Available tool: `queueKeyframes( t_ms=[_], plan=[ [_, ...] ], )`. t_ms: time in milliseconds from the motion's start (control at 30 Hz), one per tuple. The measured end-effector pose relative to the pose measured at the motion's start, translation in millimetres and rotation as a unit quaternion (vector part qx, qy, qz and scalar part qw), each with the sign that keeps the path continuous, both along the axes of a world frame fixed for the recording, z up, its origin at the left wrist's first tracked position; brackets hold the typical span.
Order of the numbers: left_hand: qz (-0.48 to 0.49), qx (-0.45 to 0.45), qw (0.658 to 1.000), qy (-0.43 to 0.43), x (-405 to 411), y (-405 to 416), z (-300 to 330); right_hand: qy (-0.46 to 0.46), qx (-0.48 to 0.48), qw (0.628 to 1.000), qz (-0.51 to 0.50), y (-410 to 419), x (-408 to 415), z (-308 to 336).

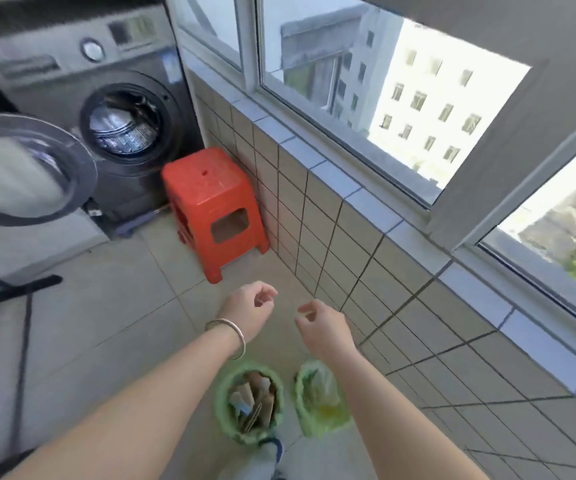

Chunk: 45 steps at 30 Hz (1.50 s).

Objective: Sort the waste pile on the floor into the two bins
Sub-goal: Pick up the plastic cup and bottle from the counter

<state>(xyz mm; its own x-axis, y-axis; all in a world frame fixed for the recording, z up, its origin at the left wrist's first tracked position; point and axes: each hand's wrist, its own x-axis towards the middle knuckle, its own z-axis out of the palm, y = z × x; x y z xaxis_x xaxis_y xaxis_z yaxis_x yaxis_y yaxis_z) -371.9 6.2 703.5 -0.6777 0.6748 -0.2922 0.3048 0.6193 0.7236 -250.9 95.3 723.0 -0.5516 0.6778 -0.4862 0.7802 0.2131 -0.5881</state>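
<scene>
Setting: a tiled balcony floor [113,306] beneath a wide window [383,98], seen from a head-worn camera looking down.
Left hand [250,308]: held out above the floor, fingers loosely curled, holding nothing; a silver bangle [231,336] circles the wrist.
Right hand [324,323]: held out just beside the left, fingers likewise relaxed and empty.
Left bin [222,408]: lined with a green bag, standing on the floor below the forearms, packed with cardboard and paper scraps [253,400].
Right bin [302,393]: also green-lined, just beside the first and nearer the tiled wall [366,265], with clear plastic and something yellow inside; partly hidden by the right forearm.
Background: a dark front-loading washing machine [82,109] with its door [26,168] swung open, and a red plastic stool [213,209] in the corner.
</scene>
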Motion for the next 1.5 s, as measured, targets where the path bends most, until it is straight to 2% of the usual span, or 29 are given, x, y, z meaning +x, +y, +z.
queueKeyframes(
  t_ms=[367,633,933,1200,1500],
  plan=[
    [0.138,-0.017,0.989,0.048,-62.5,-136.5,67.9,0.051,0.019,0.991,0.125,-93.5,-98.2,76.6],
    [0.229,0.025,0.968,0.099,-194.7,-253.0,134.8,0.139,0.056,0.963,0.223,-196.4,-246.7,129.4],
    [0.306,0.073,0.936,0.155,-359.5,-386.2,206.9,0.218,0.063,0.942,0.249,-293.2,-416.4,181.7],
    [0.342,0.092,0.923,0.149,-493.5,-412.7,213.0,0.216,0.056,0.933,0.283,-327.4,-569.1,192.1],
    [0.368,0.085,0.916,0.139,-687.2,-372.8,228.4,0.195,0.064,0.923,0.327,-289.0,-784.1,197.0]
  ],
)
